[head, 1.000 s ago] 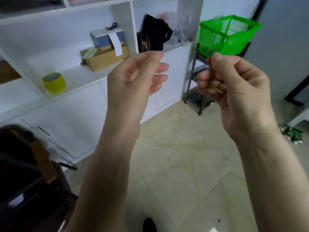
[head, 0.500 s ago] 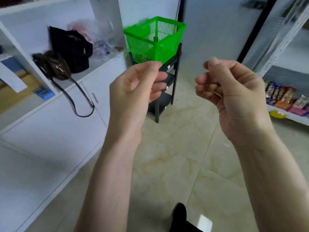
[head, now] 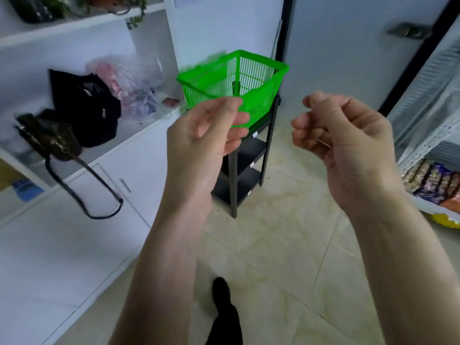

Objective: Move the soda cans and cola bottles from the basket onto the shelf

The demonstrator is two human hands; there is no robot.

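A green plastic basket [head: 258, 78] stands on top of a small black shelf rack [head: 249, 170] ahead of me, against the wall. Its contents do not show through the mesh; I see no cans or bottles. My left hand [head: 206, 130] is raised in front of the basket's lower left corner, fingers loosely curled, holding nothing. My right hand [head: 346, 130] hangs to the right of the basket, fingers curled into a loose fist, with nothing visible in it. Both hands are short of the basket.
White cabinets [head: 74, 220] run along the left, with a black bag [head: 87, 108], a brown strap bag [head: 49, 138] and plastic bags [head: 132, 83] on their counter. A metal shelf [head: 428, 135] with snack packets [head: 435, 185] stands at the right. My foot [head: 221, 290] is on the tiled floor.
The view has swung right and come closer: the basket and black rack now sit centred ahead. Both hands keep the same raised, curled pose.
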